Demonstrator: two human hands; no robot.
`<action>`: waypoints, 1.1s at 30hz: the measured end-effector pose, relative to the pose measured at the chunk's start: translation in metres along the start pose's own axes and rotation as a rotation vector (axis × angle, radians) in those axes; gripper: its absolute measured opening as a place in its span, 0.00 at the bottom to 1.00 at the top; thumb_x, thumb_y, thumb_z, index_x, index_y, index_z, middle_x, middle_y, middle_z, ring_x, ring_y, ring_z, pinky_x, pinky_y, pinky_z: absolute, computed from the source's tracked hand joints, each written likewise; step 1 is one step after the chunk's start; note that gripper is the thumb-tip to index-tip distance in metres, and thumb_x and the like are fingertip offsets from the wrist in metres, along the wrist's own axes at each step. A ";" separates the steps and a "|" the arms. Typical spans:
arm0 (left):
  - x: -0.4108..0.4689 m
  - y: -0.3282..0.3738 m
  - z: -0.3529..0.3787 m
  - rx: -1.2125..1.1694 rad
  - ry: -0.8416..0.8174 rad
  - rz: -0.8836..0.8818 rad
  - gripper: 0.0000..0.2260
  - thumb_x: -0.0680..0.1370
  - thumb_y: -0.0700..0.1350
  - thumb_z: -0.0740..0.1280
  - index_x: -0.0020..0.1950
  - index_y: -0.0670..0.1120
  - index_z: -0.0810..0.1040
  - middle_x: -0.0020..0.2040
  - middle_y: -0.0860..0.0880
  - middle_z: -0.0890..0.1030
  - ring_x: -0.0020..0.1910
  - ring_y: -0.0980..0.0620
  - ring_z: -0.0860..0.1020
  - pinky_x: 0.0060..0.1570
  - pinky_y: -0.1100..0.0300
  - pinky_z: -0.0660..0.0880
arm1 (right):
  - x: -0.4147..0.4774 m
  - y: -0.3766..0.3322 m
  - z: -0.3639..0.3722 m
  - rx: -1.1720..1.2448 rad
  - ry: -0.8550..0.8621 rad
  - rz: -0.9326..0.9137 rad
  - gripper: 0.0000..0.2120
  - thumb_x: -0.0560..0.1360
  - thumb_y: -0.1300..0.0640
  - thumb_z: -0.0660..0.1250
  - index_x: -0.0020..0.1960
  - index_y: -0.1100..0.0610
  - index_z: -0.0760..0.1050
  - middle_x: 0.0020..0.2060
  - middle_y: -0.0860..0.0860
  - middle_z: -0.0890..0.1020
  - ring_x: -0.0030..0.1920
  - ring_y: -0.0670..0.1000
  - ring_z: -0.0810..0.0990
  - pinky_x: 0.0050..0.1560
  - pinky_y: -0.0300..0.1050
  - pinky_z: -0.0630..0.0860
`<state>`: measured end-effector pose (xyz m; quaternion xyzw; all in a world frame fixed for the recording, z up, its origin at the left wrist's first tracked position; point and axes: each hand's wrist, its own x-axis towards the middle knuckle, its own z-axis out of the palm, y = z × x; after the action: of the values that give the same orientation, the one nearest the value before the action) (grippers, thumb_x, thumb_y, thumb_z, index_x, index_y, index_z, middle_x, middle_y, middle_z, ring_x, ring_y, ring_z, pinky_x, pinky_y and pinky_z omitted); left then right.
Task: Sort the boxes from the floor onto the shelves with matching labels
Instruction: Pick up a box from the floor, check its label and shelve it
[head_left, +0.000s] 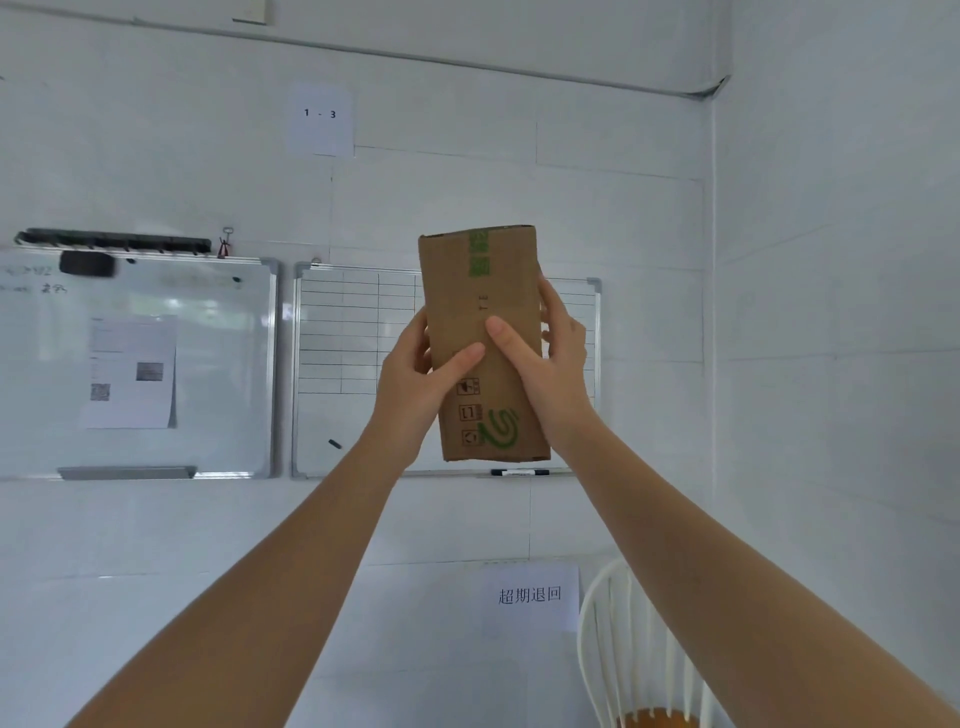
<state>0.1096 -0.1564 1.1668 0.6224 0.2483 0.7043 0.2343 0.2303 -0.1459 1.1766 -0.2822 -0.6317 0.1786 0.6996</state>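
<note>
1. At the far left of the wall hangs a whiteboard (140, 364) with a black eraser (87, 264) near its top edge, faint scribbles at its top left corner, and a printed sheet (130, 371) bearing QR codes stuck near its middle.
2. Above that board's top edge sits a dark rail (114, 240), and a red clip (224, 244) stands at its right end.
3. Higher on the wall, a paper label (321, 118) reads "1 - 3".
4. Just beside the first board hangs a second whiteboard (353, 364) ruled into a grid; a small dark magnet (335, 444) clings near its bottom left, and a marker (519, 472) lies on its lower ledge.
5. The left hand (415, 384) grasps the cardboard box (483, 291) by its left side, thumb pressed on the front face; the fingers wrap behind, out of sight.
6. The box is held upright in the air, in front of the gridded board, well below the "1 - 3" label. It carries green tape at the top, small black handling symbols and a green logo near the bottom, and tiny printed characters mid-face, too small to read surely.
7. The right hand (556, 364) clasps the box's right side, thumb across the front and fingers (545, 306) curled round the right edge.
8. Lower right, a paper sign (530, 595) with Chinese characters is stuck to the wall, and a white spindle-back chair (639, 649) with an orange seat stands beside it.
</note>
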 end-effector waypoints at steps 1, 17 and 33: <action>0.000 -0.001 0.000 -0.004 0.021 0.007 0.19 0.72 0.42 0.71 0.61 0.53 0.72 0.49 0.58 0.80 0.42 0.64 0.81 0.35 0.72 0.75 | -0.001 0.001 -0.001 0.008 -0.008 -0.027 0.41 0.59 0.29 0.70 0.69 0.32 0.60 0.66 0.46 0.68 0.68 0.53 0.69 0.63 0.61 0.73; 0.002 -0.014 0.036 0.384 0.182 -0.143 0.51 0.66 0.53 0.75 0.76 0.50 0.43 0.71 0.44 0.61 0.69 0.43 0.64 0.65 0.43 0.68 | 0.003 0.022 0.021 0.071 0.000 0.032 0.42 0.61 0.24 0.57 0.73 0.33 0.50 0.76 0.43 0.55 0.75 0.50 0.58 0.72 0.63 0.60; 0.007 -0.013 -0.005 0.027 0.220 -0.190 0.41 0.66 0.55 0.73 0.73 0.57 0.54 0.68 0.49 0.69 0.61 0.47 0.74 0.54 0.51 0.75 | -0.012 0.054 -0.013 -0.204 -0.023 -0.181 0.21 0.73 0.49 0.61 0.65 0.53 0.71 0.61 0.48 0.74 0.62 0.48 0.72 0.64 0.53 0.72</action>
<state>0.1040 -0.1422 1.1637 0.5183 0.3399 0.7394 0.2630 0.2473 -0.1135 1.1336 -0.2918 -0.6775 0.0530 0.6731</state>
